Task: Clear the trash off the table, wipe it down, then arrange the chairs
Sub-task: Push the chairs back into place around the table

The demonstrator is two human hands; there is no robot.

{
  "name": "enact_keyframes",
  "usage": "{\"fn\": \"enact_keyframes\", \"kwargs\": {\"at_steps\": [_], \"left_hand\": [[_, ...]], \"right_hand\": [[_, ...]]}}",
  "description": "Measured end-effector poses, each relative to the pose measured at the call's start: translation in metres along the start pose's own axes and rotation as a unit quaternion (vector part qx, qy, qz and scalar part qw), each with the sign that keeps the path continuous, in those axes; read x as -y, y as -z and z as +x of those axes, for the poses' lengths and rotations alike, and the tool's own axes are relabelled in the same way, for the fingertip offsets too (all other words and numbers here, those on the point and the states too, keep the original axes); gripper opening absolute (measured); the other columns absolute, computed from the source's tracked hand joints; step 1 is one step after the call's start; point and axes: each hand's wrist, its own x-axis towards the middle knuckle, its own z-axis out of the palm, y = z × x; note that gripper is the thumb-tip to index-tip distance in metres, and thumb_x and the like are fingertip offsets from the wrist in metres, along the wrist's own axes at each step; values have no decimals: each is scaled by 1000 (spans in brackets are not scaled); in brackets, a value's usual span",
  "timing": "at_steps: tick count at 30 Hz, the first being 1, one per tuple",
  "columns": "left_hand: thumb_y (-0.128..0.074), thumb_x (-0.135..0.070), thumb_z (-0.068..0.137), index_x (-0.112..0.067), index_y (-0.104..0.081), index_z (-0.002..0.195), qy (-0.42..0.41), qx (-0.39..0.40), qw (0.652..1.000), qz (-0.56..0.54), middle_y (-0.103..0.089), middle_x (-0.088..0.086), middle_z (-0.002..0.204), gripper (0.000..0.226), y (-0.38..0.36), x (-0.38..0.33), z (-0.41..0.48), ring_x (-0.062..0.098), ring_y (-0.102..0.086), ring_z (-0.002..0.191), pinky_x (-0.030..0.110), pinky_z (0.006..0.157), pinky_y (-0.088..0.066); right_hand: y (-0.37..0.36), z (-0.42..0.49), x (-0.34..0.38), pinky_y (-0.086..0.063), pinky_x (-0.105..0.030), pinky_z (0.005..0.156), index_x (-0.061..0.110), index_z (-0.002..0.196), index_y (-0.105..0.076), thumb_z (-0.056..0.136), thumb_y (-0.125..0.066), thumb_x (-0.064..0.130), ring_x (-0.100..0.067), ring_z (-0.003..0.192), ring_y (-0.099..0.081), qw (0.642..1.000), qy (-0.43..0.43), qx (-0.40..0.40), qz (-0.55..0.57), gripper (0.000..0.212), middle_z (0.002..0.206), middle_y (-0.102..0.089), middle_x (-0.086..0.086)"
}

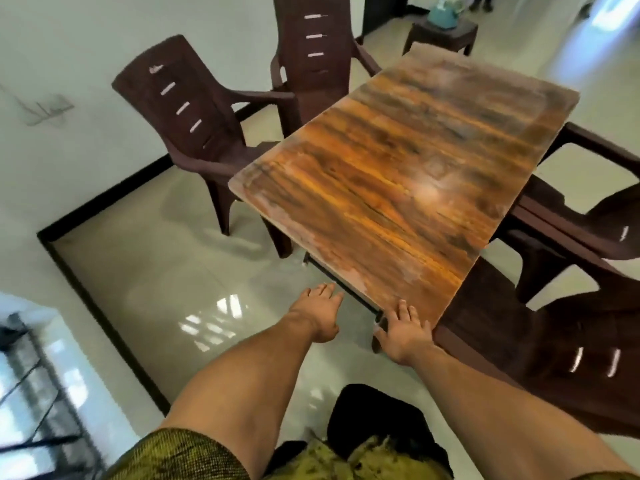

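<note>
We're at the near short end of the wood-grain counter [398, 174]. Its top shows glare but no trash, so we judge the clearing and wiping done. The left hand [320, 311] reaches flat-fingered for the near edge, grip open and holding nothing; whether it touches, we cannot tell. The right hand [403, 329] lies straight-fingered at the near corner, grip open too, probably to steady or square the counter. The near left armchair [194, 133] sits skewed and the far left armchair [311, 57] closer in, while the near right armchair [540, 341] and far right armchair [588, 216] are tucked. Chair arranging looks nearly finished.
</note>
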Motion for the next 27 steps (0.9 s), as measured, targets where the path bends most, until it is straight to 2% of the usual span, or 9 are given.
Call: {"fn": "enact_keyframes", "kwargs": {"at_steps": [3, 6, 9, 14, 18, 23, 27], "left_hand": [[-51, -40, 99, -18, -3, 161, -26, 4, 999, 20, 7, 10, 169, 82, 23, 44, 24, 27, 2, 156, 46, 126, -5], [-52, -40, 98, -18, -3, 162, -39, 4, 998, 42, 7, 11, 169, 83, 39, 93, 49, 27, 5, 156, 46, 126, -4], [-49, -39, 100, -18, -5, 161, -47, 6, 998, 41, 4, 11, 169, 78, 52, 145, 76, 28, 2, 156, 48, 125, -6], [-55, -35, 97, -18, -7, 161, -50, 34, 997, 47, 0, 9, 169, 81, 87, 235, 106, 27, -1, 156, 47, 125, -10], [-58, -34, 97, -18, -7, 161, -57, 39, 997, 43, 0, 7, 169, 84, 121, 297, 125, 25, -2, 156, 45, 125, -9], [-58, -36, 97, -18, -3, 162, -100, 49, 992, 65, 7, 7, 169, 87, 147, 365, 163, 25, 1, 156, 42, 125, -7], [-57, -34, 96, -17, 2, 162, -169, 69, 978, 105, 11, 3, 169, 90, 161, 431, 185, 23, 2, 156, 43, 126, -7]], "right_hand": [[17, 26, 54, -1, -53, 122, 23, 160, 1, 102, -26, 57, -33, 152, 13, 999, -11, 15, 37, 72, 165, 19, -12], [30, 59, 114, -3, -55, 122, 18, 160, 1, 101, -25, 61, -42, 151, 12, 996, -48, -20, 77, 78, 163, 16, -23], [36, 105, 181, -1, -57, 121, 16, 160, -1, 100, -26, 62, -47, 148, 16, 996, -22, -42, 82, 80, 161, 17, -28], [73, 164, 282, 0, -60, 120, 13, 159, -3, 101, -26, 55, -57, 145, 11, 992, -61, -38, 100, 75, 159, 11, -35], [104, 193, 329, -7, -54, 122, 16, 159, -6, 103, -30, 48, -51, 148, 8, 994, -31, -19, 103, 69, 160, 8, -33], [132, 236, 381, -8, -54, 121, 18, 158, -14, 103, -28, 44, -36, 153, -1, 996, -13, -65, 55, 63, 166, -1, -19], [146, 271, 445, -9, -55, 121, 20, 158, -17, 101, -29, 45, -39, 151, -4, 990, -96, -70, 80, 63, 165, -1, -23]]}}
